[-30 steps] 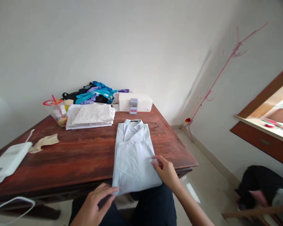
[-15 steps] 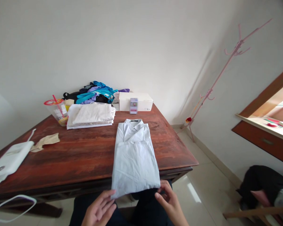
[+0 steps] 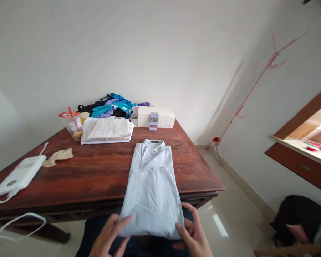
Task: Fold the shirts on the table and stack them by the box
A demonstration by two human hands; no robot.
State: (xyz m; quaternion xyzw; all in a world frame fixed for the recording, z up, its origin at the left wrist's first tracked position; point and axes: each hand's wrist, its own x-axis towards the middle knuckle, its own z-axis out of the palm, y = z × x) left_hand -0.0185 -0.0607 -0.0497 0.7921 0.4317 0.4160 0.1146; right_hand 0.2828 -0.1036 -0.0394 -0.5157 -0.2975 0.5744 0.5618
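A light blue collared shirt, folded into a long rectangle, lies on the table with its collar pointing away from me. Its near end reaches past the table's front edge, over my lap. At the near left corner is my left hand, index finger on top of the cloth and thumb lower down, below the edge. My right hand has the near right corner between its thumb, on top, and fingers partly hidden behind the cloth.
On the dark red wooden table are a stack of folded white clothes, a plastic cup with straw, a white power bank and a white box. Heaped clothes lie behind. A pink coat stand leans rightward in view.
The shirt has come toward me, its near edge now lower and further over my lap. Both hands have closed in on its near corners. The view has shifted slightly.
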